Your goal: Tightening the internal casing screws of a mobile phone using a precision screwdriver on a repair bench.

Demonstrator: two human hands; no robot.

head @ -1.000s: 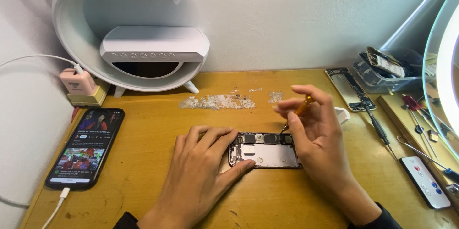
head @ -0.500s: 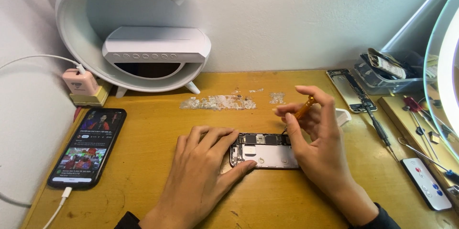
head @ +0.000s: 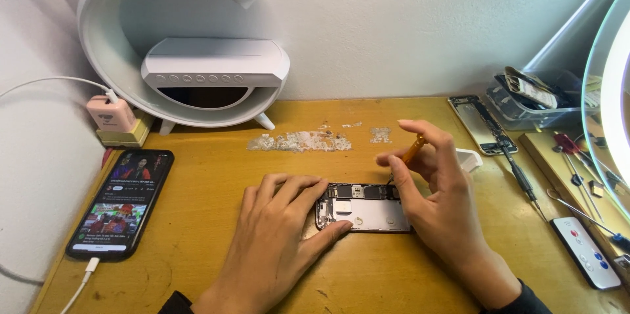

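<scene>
A: Reading left to right, we first see the lit phone (head: 121,202) on its white cable (head: 79,284) at nine o'clock on the wooden desk (head: 216,248). Then our left hand (head: 279,238) lies flat, fingers spread slightly apart, pinning the left end of the opened phone (head: 367,208), thumb against its near edge. That opened phone sits at the centre of the desk, its inner boards facing up.

B: And our right hand (head: 440,199)?

A: At three o'clock of the opened phone, thumb and fingers pinched together on the orange-handled screwdriver (head: 413,150). We cannot tell exactly where its tip lands; it is hidden near the phone's upper right corner.

B: What do we judge could go wrong?

A: If the left hand eases its pressure, the body may skate on the smooth wood and the tip may slip off a screw, scoring the exposed boards. A loosened screw could also roll away and vanish among the flaky patch (head: 298,141) at twelve o'clock.

B: The surface and the room?

A: The desk is yellow-brown wood, scuffed, set against a white wall (head: 394,25). At eleven o'clock stands a white arched lamp-speaker (head: 197,58), with a pink charger block (head: 111,114) beside it. At one to two o'clock we find a bare phone frame (head: 479,124), a clear tray of parts (head: 531,101), a second screwdriver (head: 522,179) and loose tools (head: 577,156); at four o'clock a small white remote (head: 584,251). A ring light's rim (head: 607,91) cuts the right edge.
</scene>
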